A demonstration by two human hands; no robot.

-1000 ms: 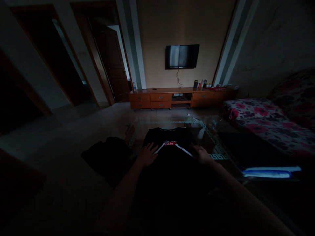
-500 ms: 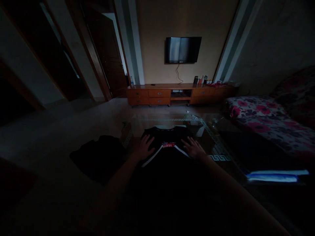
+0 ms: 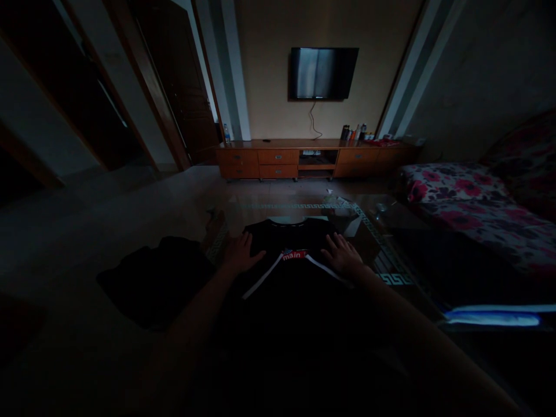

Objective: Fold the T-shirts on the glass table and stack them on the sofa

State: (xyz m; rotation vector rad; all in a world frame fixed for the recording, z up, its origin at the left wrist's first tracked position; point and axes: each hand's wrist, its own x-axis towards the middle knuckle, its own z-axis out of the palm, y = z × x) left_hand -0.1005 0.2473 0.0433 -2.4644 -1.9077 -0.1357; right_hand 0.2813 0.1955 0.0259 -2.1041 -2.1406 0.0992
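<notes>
A black T-shirt [image 3: 291,289] lies spread on the glass table, neckline away from me. White stripes slant down from a red printed label across its chest. My left hand [image 3: 240,255] rests on the shirt's left shoulder area with its fingers apart. On the right shoulder area, my right hand [image 3: 343,255] lies with fingers spread. Neither hand grips the cloth. The lower part of the shirt is lost in darkness.
Dark folded cloth [image 3: 156,281] lies on the left. To the right, a dark stack shows white and blue edges [image 3: 495,317]. The glass table [image 3: 393,279] has a patterned border. Beyond stand a wooden cabinet [image 3: 278,156], a wall television [image 3: 324,73] and a floral sofa [image 3: 469,185].
My left hand has slid outward to the left, toward the shirt's edge, its fingers still apart. My right hand has moved slightly outward. The camera view has tilted down a little.
</notes>
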